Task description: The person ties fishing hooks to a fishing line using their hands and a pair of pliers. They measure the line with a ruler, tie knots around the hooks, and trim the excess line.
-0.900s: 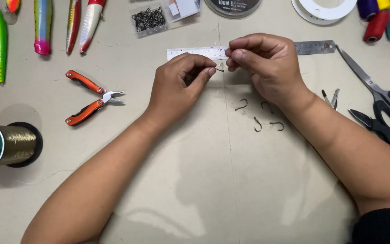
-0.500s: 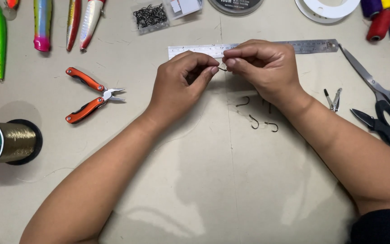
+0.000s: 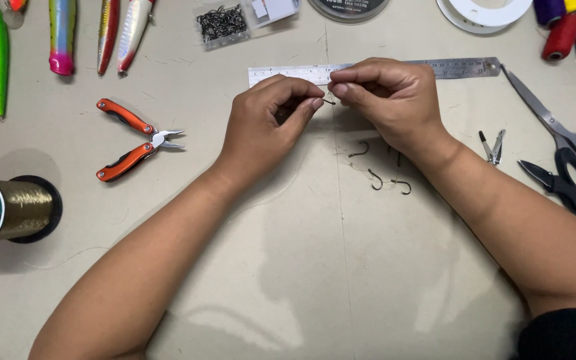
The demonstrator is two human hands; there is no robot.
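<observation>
— Beige surface (image 3: pixel 288 280) is covered with tackle: a gold line spool (image 3: pixel 15 210) at far left, orange pliers (image 3: pixel 135 140) beside it. What is held?

— A small hook (image 3: pixel 329 101) is pinched between the left hand (image 3: pixel 265 130) and the right hand (image 3: pixel 388 100), both closed on it, above the steel ruler (image 3: pixel 288 72).

— How is it best handled?

— The point should be kept turned from the fingertips, and the loose hooks (image 3: pixel 378 170) below and scissors (image 3: pixel 561 143) at right left undisturbed.

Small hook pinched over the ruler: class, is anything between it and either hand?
Nothing visible. The left hand and right hand both pinch the small hook directly, fingertips meeting above the ruler. Loose hooks lie apart below.
</observation>
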